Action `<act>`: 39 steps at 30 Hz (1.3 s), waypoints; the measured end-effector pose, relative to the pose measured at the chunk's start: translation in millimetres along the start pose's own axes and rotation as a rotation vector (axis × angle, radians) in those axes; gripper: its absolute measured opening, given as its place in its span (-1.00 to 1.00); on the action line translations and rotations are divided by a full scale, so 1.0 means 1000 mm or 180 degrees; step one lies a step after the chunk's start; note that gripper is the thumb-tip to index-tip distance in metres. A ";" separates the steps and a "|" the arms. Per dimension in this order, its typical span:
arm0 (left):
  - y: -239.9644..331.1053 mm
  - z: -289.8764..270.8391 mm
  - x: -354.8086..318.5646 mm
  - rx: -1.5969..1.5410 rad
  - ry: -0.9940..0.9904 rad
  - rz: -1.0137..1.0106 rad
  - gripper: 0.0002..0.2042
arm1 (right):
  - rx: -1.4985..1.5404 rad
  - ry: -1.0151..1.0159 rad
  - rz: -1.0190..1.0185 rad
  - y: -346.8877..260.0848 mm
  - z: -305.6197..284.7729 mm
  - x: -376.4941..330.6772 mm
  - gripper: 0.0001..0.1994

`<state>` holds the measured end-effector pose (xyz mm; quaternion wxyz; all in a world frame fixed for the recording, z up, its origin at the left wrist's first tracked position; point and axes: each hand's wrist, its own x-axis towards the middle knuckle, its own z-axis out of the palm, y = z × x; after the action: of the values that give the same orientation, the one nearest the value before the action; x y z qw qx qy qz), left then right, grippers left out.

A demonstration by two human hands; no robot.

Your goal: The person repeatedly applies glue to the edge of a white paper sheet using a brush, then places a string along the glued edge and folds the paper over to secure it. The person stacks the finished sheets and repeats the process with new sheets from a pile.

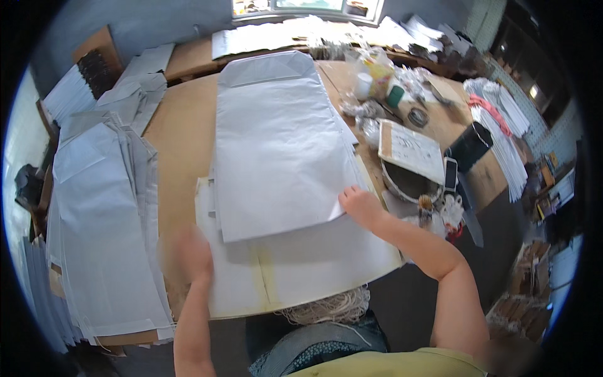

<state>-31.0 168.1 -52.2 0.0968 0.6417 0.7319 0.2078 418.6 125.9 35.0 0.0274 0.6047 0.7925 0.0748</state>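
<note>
A stack of large white paper bags lies lengthwise before me, the far end folded into an angular flap. My right hand is closed on the near right edge of the top bag, which lifts slightly there. My left hand is smeared by motion, left of the stack's near corner and apart from it; its fingers cannot be made out. Under the stack's near end is a white board with yellowish tape along its edge and middle.
At left lies another pile of white paper bags. At right are a tub with a white slab on it, a phone, a dark cylinder and a knife-like blade. A bundle of string hangs below the near edge.
</note>
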 end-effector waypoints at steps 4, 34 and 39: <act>-0.016 -0.002 -0.006 -0.0884 0.0019 0.0549 -0.59 | 0.1630 0.0221 0.0238 -0.004 -0.033 -0.098 -0.70; 0.060 -0.050 -0.208 -0.0452 -0.0467 0.2377 -0.66 | 0.1485 0.1761 0.2751 0.158 -0.017 -0.166 -0.53; 0.039 -0.044 -0.185 -0.0721 -0.0542 0.2408 -0.70 | 0.3330 0.2045 0.2147 0.069 -0.033 -0.163 -0.73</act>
<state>15.5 -17.9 -18.9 0.1439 0.8660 0.4058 0.2543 523.2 -16.4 70.3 -0.5275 0.6994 0.4624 -0.1371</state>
